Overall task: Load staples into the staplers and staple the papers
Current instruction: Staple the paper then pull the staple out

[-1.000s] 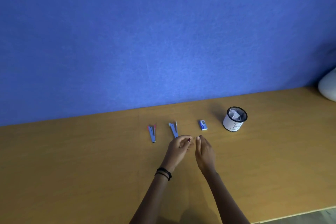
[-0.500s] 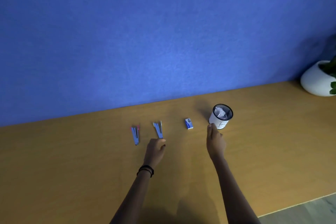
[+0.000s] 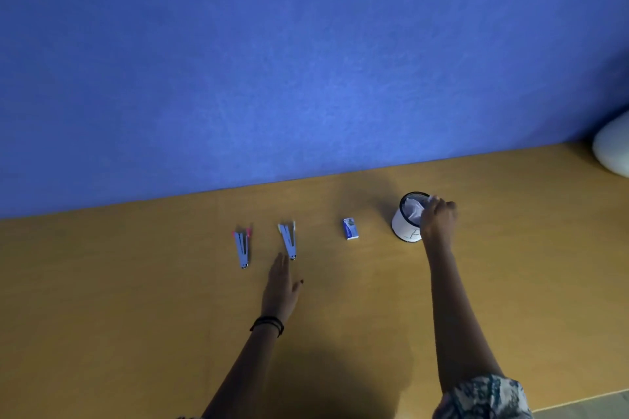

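Fingers (image 3: 442, 209) of your right hand (image 3: 437, 219) look curled onto the crumpled papers (image 3: 413, 207) sitting in the cup (image 3: 403, 230) on the desk (image 3: 136, 282). Your left hand (image 3: 280, 289) is flat, fingers straight, just short of a stapler (image 3: 288, 240). Paper's light and floppy, so I'd pinch an edge and not yank. The staple box (image 3: 350, 229) sits between.

Right hand (image 3: 438, 219) now at cup (image 3: 403, 228), pinching paper (image 3: 413, 209); left hand (image 3: 280, 289) flattened.

Your wooden tabletop (image 3: 136, 299): a row along the far edge, left to right. Pink-tipped open stapler (image 3: 242, 248), second open stapler (image 3: 288, 241), staple box (image 3: 350, 229), white cup (image 3: 403, 228). White pot (image 3: 612, 150) sits in the far right corner.
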The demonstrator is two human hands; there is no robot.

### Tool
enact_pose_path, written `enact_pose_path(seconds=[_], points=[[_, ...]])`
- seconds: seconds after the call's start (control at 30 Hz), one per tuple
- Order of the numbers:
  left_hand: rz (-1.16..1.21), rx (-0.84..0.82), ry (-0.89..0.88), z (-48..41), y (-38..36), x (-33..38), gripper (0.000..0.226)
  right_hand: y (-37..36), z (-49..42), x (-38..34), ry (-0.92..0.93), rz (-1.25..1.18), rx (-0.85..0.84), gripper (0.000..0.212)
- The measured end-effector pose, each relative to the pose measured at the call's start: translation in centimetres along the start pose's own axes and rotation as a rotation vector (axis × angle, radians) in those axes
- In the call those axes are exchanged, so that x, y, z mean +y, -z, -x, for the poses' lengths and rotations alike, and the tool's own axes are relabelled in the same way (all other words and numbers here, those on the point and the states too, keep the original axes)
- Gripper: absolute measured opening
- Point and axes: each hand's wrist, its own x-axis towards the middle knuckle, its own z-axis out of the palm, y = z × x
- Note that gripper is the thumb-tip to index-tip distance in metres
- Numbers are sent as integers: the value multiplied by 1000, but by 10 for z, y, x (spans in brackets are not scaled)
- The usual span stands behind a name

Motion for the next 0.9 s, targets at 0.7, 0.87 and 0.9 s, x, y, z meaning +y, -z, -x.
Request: enact_pose_path(seconds=[0.7, 0.87, 0.9], points=[[-61, -136, 52, -11, -8, 4, 99, -15, -58, 16, 175, 594, -282, 11], [-33, -138, 62, -10, -9, 1, 99, -24, -60, 14, 199, 728, -384, 24], [-44, -144, 61, -11, -9, 1, 100, -24, -60, 11, 216, 745, -405, 24]])
